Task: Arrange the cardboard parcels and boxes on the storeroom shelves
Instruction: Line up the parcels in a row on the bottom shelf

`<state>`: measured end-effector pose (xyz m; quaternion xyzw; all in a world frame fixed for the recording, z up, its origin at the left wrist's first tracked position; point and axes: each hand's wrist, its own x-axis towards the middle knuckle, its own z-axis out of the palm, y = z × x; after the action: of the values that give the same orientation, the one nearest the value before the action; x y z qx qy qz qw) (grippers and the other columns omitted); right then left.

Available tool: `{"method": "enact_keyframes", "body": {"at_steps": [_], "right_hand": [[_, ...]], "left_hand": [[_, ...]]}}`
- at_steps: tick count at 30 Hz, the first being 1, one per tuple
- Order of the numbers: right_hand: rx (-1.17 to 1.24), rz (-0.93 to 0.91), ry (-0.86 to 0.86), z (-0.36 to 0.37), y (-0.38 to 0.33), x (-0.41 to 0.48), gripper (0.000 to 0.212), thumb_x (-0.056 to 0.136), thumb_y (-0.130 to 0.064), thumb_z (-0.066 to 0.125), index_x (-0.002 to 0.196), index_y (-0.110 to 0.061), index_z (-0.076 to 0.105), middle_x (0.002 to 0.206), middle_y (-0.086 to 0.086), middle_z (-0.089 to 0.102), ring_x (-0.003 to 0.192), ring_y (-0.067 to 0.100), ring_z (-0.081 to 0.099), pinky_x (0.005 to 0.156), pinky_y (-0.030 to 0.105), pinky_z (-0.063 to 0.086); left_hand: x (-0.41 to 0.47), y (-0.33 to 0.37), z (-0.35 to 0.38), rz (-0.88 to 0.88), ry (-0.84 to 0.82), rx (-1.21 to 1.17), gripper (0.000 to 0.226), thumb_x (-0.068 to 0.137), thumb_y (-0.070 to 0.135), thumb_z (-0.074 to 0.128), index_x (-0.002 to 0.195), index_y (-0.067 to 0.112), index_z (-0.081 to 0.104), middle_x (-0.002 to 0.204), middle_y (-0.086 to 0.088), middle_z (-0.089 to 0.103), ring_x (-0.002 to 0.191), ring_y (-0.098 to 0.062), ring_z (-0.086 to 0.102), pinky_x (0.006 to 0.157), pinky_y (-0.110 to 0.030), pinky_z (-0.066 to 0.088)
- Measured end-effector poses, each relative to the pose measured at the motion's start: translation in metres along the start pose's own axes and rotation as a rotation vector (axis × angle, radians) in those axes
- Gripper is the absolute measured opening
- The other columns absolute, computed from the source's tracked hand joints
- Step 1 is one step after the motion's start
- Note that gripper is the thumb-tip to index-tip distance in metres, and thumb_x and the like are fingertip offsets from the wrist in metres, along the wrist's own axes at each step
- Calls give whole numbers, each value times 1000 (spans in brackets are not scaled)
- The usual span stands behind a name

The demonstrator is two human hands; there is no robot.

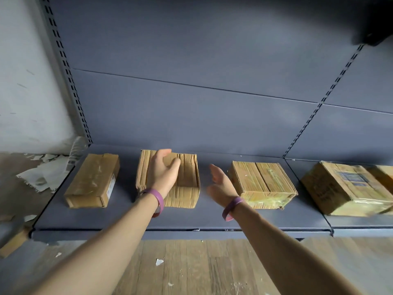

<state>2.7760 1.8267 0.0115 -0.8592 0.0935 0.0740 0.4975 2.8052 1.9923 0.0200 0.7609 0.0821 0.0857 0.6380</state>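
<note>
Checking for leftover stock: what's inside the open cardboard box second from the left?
The open box's right half shows only bare cardboard. The left hand blocks the view of the left half, so anything lying there is hidden.
</note>
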Motion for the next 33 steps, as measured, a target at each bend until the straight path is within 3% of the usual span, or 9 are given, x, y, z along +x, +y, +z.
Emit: {"method": "enact_keyframes", "body": {"at_steps": [4,8,10,13,17,23,28,30,33], "right_hand": [[-13,-18,90,-40,10,-8,72,85,13,50,151,-12,35,139,7,48,106,11,54,64,1,41],[-48,-39,137,-79,20,-10,69,84,12,53,148,-11,40,146,7,48,136,19,44,99,16,35],[-55,-44,164,-98,27,-6,67,85,10,54,147,-13,42,141,6,50,124,18,51,88,14,39],[43,-16,306,-117,44,0,65,83,9,49,144,-14,46,130,7,57,95,20,57,72,18,47],[-84,-39,410,-141,87,5,68,78,6,49,142,-14,47,145,10,46,137,29,37,115,38,29],[-147,30,354,-198,130,19,53,96,-25,53,147,-25,41,158,15,29,148,30,17,121,40,14],[81,78,208,-207,168,20,76,79,-2,44,149,-33,40,158,11,28,145,34,22,120,41,22],[230,60,150,-206,182,17,81,74,-2,37,148,-35,39,152,3,40,139,27,37,113,36,35],[333,40,101,-205,193,8,81,85,12,31,155,-29,28,143,-17,42,121,2,41,78,-4,35]], "left_hand": [[-19,22,50,45,-161,-45,39,94,11,63,132,9,57,138,-6,56,125,-14,50,99,-21,36],[-33,30,84,-20,-363,-36,51,89,25,67,138,18,54,147,-5,49,130,-12,46,105,-24,33],[-39,28,96,-80,-428,9,66,78,42,63,141,26,51,150,-1,47,129,-10,45,103,-25,32],[-48,21,115,-125,-444,88,55,94,34,63,146,28,45,152,-1,43,137,-16,42,101,-25,30],[-65,20,144,-206,-430,137,63,97,29,61,153,25,34,155,-4,39,140,-17,39,104,-25,30],[-97,13,192,-226,-398,283,72,97,25,61,157,31,22,162,-1,27,147,-21,29,113,-34,28],[-110,6,230,-255,-343,371,78,93,16,62,153,46,22,162,-4,21,143,-30,35,115,-37,34],[-114,8,239,-275,-293,360,79,95,12,61,156,41,19,161,-3,22,146,-24,29,109,-29,33],[-117,5,246,-304,-204,316,81,95,4,59,159,28,16,163,1,22,149,-18,25,99,-18,26]]}}
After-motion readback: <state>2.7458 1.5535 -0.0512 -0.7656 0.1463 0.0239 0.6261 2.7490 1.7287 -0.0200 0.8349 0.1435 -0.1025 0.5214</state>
